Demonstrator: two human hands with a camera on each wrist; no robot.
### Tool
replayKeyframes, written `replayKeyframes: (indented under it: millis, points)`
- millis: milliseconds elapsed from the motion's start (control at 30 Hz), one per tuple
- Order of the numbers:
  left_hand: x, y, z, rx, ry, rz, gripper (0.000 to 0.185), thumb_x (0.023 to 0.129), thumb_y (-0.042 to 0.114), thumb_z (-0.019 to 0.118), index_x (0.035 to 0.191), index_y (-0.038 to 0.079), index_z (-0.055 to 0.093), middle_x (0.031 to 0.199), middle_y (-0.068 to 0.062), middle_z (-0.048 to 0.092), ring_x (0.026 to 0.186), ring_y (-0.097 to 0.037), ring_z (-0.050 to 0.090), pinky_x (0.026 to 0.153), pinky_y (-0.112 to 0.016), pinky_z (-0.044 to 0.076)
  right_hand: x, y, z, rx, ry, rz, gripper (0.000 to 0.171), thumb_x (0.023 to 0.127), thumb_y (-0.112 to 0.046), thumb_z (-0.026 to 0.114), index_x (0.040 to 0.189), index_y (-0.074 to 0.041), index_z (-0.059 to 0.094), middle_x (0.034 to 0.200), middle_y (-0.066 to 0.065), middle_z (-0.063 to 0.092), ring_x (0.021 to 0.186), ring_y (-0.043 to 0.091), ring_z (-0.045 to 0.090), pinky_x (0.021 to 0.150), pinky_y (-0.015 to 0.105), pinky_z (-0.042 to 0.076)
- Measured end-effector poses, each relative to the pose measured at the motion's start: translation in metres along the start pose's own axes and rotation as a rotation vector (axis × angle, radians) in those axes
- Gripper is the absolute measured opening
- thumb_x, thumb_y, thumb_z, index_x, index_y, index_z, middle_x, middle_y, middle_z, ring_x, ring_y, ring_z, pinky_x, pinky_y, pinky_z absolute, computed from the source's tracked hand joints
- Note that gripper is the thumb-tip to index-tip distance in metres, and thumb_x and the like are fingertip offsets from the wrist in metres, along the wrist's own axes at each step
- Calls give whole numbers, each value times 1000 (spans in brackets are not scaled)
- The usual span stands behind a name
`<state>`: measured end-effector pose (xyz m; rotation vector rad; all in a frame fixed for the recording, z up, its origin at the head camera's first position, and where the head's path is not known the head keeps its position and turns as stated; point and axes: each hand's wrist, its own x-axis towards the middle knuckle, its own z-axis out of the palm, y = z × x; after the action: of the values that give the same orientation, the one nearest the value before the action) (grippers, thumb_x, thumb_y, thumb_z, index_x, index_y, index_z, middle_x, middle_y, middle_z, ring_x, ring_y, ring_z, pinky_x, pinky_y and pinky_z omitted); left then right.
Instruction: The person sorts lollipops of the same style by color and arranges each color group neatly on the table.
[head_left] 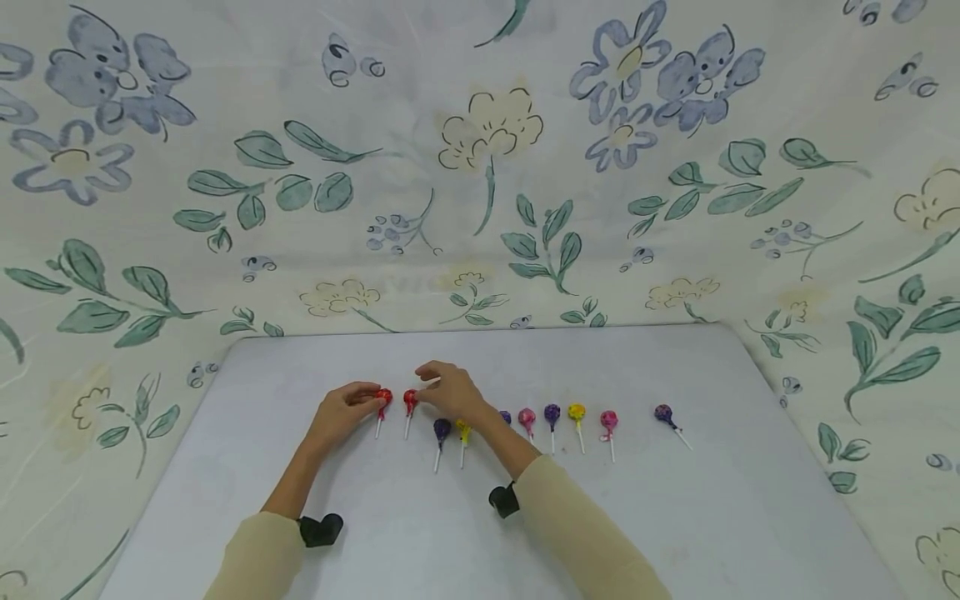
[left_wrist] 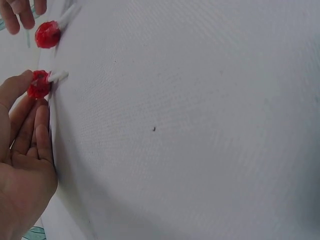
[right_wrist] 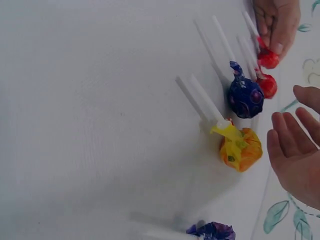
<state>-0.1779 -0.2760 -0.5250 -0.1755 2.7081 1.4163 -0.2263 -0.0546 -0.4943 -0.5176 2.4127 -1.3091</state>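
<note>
My left hand (head_left: 339, 418) pinches the head of a red lollipop (head_left: 385, 395) between thumb and fingers, its white stick pointing toward me. Just right of it lies a second red lollipop (head_left: 410, 399). Beside that one is my right hand (head_left: 454, 393), fingers loosely spread and holding nothing; a small gap shows in the left wrist view. Below the right hand lie a dark blue lollipop (right_wrist: 245, 97) and a yellow lollipop (right_wrist: 241, 150), sticks also toward me. The right forearm partly covers a purple lollipop (head_left: 506, 416) in the head view.
Rightward, in a loose row, lie a pink lollipop (head_left: 527, 417), a purple one (head_left: 552, 413), a yellow one (head_left: 577, 412) and another pink one (head_left: 609, 419). A dark purple lollipop (head_left: 663, 413) lies apart, tilted. The white table (head_left: 420, 550) meets a flower-patterned cloth (head_left: 420, 75) behind.
</note>
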Motion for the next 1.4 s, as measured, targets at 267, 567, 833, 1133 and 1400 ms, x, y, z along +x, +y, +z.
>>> replayKeyframes:
  millis: [267, 567, 833, 1133, 1400]
  points:
    - [-1, 2, 2, -3, 3, -2, 41, 97, 25, 67, 129, -1, 62, 118, -19, 67, 112, -35, 59, 101, -53, 44, -9, 1, -20, 39, 38, -95, 32, 97, -15, 67, 127, -3, 64, 124, 11, 65, 108, 20, 64, 86, 26, 54]
    - [-4, 3, 0, 3, 14, 18, 41, 97, 26, 68, 128, -1, 63, 113, -16, 68, 107, -31, 59, 96, -48, 45, -32, 6, -45, 59, 78, -153, 30, 97, -15, 66, 125, -2, 66, 121, 10, 67, 105, 21, 65, 84, 26, 54]
    - [-9, 4, 2, -2, 13, 15, 46, 98, 29, 66, 132, -1, 60, 120, -19, 65, 113, -34, 57, 99, -50, 44, -59, 23, -67, 30, 112, -159, 30, 97, -15, 67, 124, -4, 66, 119, 11, 69, 102, 20, 66, 84, 28, 54]
    - [-21, 9, -8, -27, 78, 31, 50, 99, 27, 65, 136, -4, 54, 130, -23, 60, 121, -36, 56, 99, -34, 48, -85, 40, -84, 18, 182, -123, 27, 96, -14, 68, 121, -3, 68, 113, 10, 70, 97, 20, 67, 85, 33, 55]
    - [-30, 34, 12, -35, 71, 183, 33, 95, 13, 70, 122, -5, 64, 106, -15, 69, 98, -28, 64, 78, -12, 48, -97, 55, -87, -32, 207, -69, 26, 95, -15, 70, 119, -4, 69, 111, 8, 71, 100, 22, 66, 88, 35, 55]
